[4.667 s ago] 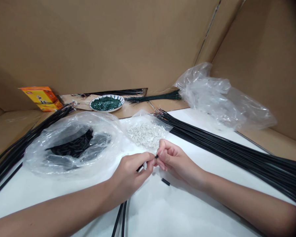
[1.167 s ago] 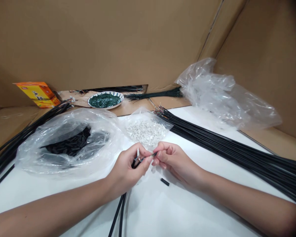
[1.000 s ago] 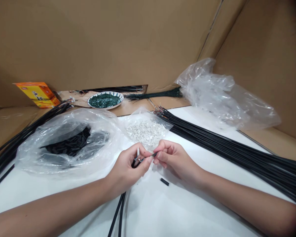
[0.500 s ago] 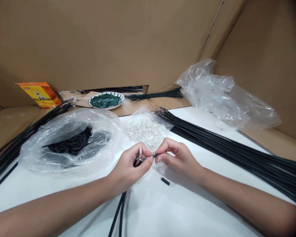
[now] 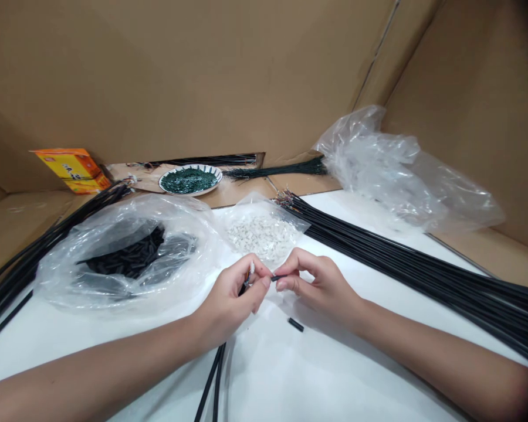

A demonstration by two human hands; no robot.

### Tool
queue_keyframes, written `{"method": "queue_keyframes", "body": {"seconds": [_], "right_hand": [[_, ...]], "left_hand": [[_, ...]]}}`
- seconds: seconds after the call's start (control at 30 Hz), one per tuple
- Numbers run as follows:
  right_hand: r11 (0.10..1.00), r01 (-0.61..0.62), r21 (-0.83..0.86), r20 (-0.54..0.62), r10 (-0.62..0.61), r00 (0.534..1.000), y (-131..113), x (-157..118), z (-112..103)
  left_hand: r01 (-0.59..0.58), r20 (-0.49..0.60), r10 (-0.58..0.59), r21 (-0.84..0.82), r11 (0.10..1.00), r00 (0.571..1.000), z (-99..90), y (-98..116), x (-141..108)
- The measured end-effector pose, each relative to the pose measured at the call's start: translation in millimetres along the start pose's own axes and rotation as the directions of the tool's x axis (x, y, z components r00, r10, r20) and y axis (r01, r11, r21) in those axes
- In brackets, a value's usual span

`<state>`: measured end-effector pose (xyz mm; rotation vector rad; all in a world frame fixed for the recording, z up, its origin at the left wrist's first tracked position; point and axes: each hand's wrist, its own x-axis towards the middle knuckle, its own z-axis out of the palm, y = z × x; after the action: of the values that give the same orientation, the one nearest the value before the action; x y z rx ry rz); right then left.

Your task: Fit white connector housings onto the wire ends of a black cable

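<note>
Black on the wire (image 5: 278, 278) and the long bundle (image 5: 422, 264); milky white on the small plastic pieces (image 5: 261, 237) (bagged, too tiny for any pattern). Dark green pieces (image 5: 189, 180) on a white plate (image 5: 190, 193) with blue-streaked rim. Orange and yellow on the box (image 5: 73, 170).

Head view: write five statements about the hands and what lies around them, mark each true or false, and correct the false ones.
The left hand holds a black wire. True.
The right hand holds scissors. False: it pinches a short black tube.
Another short tube lies on the white table. True.
The plate holds white pieces. False: it holds green bits.
A clear bag holds black tubes. True.
</note>
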<state>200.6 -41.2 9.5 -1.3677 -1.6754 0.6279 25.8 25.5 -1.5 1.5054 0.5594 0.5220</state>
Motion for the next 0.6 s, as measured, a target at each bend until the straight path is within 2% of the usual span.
{"method": "queue_keyframes", "body": {"seconds": [0.23,0.47,0.6], "right_hand": [[1.0,0.004,-0.028,0.017,-0.004,1.0,-0.1,-1.1,0.1],[0.991,0.089,-0.099,0.033,-0.086,0.996,0.6,-0.2,-1.4],[0.997,0.041,-0.063,0.037,-0.039,0.999,1.0,0.1,-1.1]], "left_hand": [[0.023,0.012,-0.023,0.011,1.0,1.0,0.4,-1.0,1.0],[0.049,0.021,-0.048,-0.023,0.999,0.999,1.1,2.5,0.4],[0.06,0.031,-0.06,-0.021,0.998,0.998,1.2,2.6,0.8]]}}
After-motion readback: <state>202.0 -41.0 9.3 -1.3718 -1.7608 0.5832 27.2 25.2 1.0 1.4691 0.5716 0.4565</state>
